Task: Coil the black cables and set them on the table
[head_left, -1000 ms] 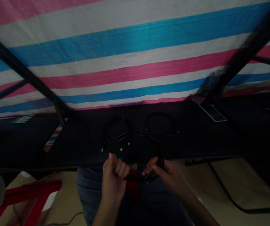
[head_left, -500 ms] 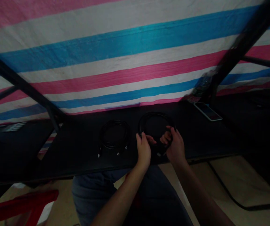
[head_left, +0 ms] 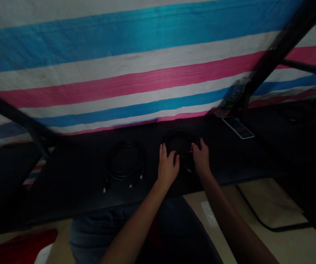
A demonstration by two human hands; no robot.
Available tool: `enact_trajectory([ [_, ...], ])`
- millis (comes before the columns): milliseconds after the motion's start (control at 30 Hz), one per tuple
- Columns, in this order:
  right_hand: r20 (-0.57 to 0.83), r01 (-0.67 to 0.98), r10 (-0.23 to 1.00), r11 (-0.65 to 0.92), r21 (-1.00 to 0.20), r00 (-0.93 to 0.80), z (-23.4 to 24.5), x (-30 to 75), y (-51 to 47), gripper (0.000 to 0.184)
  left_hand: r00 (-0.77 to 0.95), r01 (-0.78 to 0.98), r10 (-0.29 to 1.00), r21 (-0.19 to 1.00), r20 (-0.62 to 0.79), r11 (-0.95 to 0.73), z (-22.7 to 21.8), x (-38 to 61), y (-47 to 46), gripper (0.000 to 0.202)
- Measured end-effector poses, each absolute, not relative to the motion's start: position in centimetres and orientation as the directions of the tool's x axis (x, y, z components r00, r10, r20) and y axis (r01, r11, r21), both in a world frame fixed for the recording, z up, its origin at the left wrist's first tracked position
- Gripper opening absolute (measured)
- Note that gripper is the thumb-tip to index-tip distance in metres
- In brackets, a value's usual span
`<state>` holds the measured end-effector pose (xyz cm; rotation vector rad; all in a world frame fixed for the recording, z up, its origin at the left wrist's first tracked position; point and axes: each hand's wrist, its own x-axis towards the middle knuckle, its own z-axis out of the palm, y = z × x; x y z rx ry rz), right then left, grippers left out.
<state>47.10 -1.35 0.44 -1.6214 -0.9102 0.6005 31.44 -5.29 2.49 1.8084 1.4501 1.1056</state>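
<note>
left hand [head_left: 168, 168] has its fingers spread loose, right hand [head_left: 201, 157] has them curled, can't tell if it's gripping, one cable coil [head_left: 123, 177] sits off left, the other coil [head_left: 178, 131] is on the black table [head_left: 72, 172] between both hands, phone [head_left: 238, 128] beyond, then striped sheet [head_left: 135, 82]

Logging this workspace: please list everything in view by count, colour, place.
left cable bundle: 1, black, left
right cable bundle: 1, black, centre
phone: 1, pale edge, right
bottle: 1, clear, behind phone
tabletop: 1, black, under bundles
striped sheet: 1, pink, white and blue, background
frame bars: several, dark, both sides
bent tube: 1, dark, lower right
red item: 1, red, lower left
trousers: 1 pair, blue, below tabletop
left hand, right hand: 2, bare, at right cable bundle
</note>
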Motion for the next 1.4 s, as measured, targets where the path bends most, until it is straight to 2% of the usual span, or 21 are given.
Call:
enact_trajectory([
  [100,0.148,0.347,0.804,-0.076,-0.935,0.576,0.2,46.6,-1.3,0.068,0.175,0.702,0.939,0.63,0.297,-0.331,2.1,31.1,-5.6,0.034],
  [200,0.232,0.455,0.815,-0.044,-0.889,0.531,0.6,46.1,-1.0,0.06,0.247,0.759,0.927,0.538,0.283,-0.367,2.1,31.1,-5.6,0.047],
  [300,0.362,0.61,0.821,0.021,-0.792,0.441,1.1,46.0,-1.3,0.052,0.335,0.77,0.904,0.477,0.264,-0.425,2.2,31.1,-5.7,0.054],
  [367,0.448,0.66,0.803,0.093,-0.746,0.393,1.3,46.4,-1.9,0.048,0.357,0.764,0.897,0.472,0.26,-0.441,2.3,31.1,-5.7,0.055],
  [433,0.487,0.635,0.775,0.147,-0.758,0.402,1.4,47.0,-3.0,0.043,0.348,0.754,0.899,0.49,0.267,-0.437,2.3,31.2,-5.8,0.052],
  [567,0.464,0.589,0.768,0.142,-0.796,0.441,1.0,49.1,-6.0,0.033,0.286,0.732,0.914,0.551,0.286,-0.401,2.2,30.8,-6.4,0.043],
  [700,0.43,0.643,0.839,0.131,-0.754,0.333,-0.1,50.5,-9.3,0.028,0.307,0.705,0.903,0.566,0.3,-0.427,2.1,29.9,-7.9,0.043],
  [800,0.438,0.73,0.88,0.174,-0.661,0.186,-0.7,50.3,-11.1,0.034,0.353,0.702,0.888,0.545,0.294,-0.459,2.2,29.4,-8.7,0.05],
  [933,0.426,0.791,0.904,0.232,-0.567,0.04,-0.7,49.4,-11.6,0.06,0.361,0.72,0.887,0.519,0.287,-0.461,2.2,29.4,-8.6,0.05],
  [1000,0.424,0.784,0.905,0.269,-0.559,-0.008,-0.8,49.2,-11.3,0.059,0.363,0.729,0.887,0.505,0.286,-0.462,2.2,29.4,-8.4,0.048],
  [1100,0.445,0.78,0.893,0.323,-0.536,-0.063,-1.2,49.5,-10.9,0.048,0.355,0.742,0.89,0.493,0.286,-0.454,2.1,29.5,-8.2,0.044],
  [1267,0.456,0.761,0.888,0.338,-0.553,-0.063,-1.5,49.8,-10.7,0.042,0.342,0.741,0.894,0.502,0.29,-0.447,2.2,29.4,-8.2,0.042],
  [1400,0.453,0.735,0.891,0.282,-0.616,0.038,-1.0,49.0,-10.7,0.039,0.347,0.726,0.89,0.516,0.295,-0.454,2.1,29.3,-8.2,0.043],
])
